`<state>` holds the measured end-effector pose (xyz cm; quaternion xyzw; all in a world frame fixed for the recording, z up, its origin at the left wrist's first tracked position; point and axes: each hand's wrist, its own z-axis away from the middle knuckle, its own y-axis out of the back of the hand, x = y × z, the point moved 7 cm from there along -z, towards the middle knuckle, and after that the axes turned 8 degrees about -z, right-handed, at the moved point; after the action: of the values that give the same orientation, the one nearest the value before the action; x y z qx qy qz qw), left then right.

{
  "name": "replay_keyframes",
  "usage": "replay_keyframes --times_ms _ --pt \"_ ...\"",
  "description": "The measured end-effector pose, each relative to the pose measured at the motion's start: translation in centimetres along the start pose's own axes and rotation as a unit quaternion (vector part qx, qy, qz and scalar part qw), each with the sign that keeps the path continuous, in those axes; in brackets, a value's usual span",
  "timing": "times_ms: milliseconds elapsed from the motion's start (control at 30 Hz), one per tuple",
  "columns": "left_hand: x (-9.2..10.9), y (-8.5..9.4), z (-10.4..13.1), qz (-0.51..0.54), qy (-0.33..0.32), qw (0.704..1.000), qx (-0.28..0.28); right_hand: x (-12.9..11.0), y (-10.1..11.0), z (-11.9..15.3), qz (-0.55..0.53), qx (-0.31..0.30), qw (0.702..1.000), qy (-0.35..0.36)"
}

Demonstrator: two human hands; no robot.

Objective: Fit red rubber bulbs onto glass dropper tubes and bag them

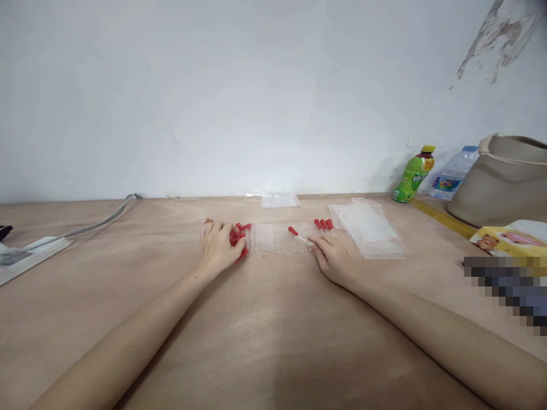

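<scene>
A person's left hand (pixel 217 246) rests over a small heap of glossy red bulb-shaped caps (pixel 238 234) on the pale brown wooden tabletop (pixel 239 341); its fingers curl down around them, though whether they are clamped on any cannot be told. The right hand (pixel 335 259) has its thumb and fingertips closed on the lower end of a slim clear tube with a red bulb (pixel 293 230), which slants up and leftward. Between the hands, nearer the tabletop's far edge, lies a side-by-side row of thin clear tubes (pixel 265 239), probably plastic. At its right end, three red bulbs (pixel 323 224) stand close together just beyond the right fingers. Flat translucent plastic bags (pixel 371 228) overlap just beside them, and a green bottle with a yellow cap (pixel 412 176) stands toward the far right corner.
</scene>
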<state>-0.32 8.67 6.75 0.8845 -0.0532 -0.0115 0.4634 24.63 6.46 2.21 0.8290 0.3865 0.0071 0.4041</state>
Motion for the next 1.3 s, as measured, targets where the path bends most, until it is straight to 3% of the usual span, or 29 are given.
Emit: replay_keyframes --times_ms 167,300,567,800,867,933,1033,1067,1100,1200,1300 --pt "-1.8 -0.7 -2.4 0.010 0.035 0.998 -0.059 0.0 -0.3 0.2 0.001 -0.015 1.000 -0.015" --pt "-3.3 -2.2 -4.6 0.085 0.073 0.981 -0.155 -0.1 -0.2 0.1 0.001 -0.015 1.000 -0.014" --pt "-3.6 -3.9 -6.6 0.091 0.014 0.966 -0.242 -0.1 -0.2 0.1 0.004 -0.019 1.000 -0.023" --pt "-4.0 -4.4 -6.6 0.111 -0.013 0.968 -0.223 -0.1 -0.3 0.0 -0.001 -0.018 1.000 -0.022" --pt "-4.1 -4.1 -6.6 0.121 -0.013 0.972 -0.201 -0.1 -0.3 0.0 -0.002 -0.021 1.000 -0.024" --pt "-4.0 -3.2 -6.5 0.143 0.000 0.979 -0.142 -0.3 -0.2 -0.1 -0.004 -0.025 0.999 -0.024" --pt "-2.8 -0.8 -4.8 0.235 0.021 0.972 0.011 -0.5 0.1 -0.2 -0.004 -0.025 0.999 -0.029" --pt "-1.7 -0.3 -3.7 0.268 0.008 0.963 0.031 -0.7 0.2 -0.2 -0.004 -0.022 0.999 -0.031" --pt "-0.3 0.0 -2.5 0.287 -0.025 0.957 0.028 -0.8 0.4 -0.2 -0.004 -0.020 0.999 -0.033" --pt "4.5 -0.3 1.6 0.310 -0.149 0.937 -0.052 -1.3 0.6 -0.1 -0.036 -0.024 0.998 -0.033" --pt "6.3 -0.6 4.2 0.326 -0.169 0.928 -0.070 -2.5 0.6 0.1 -0.089 -0.031 0.996 -0.013"
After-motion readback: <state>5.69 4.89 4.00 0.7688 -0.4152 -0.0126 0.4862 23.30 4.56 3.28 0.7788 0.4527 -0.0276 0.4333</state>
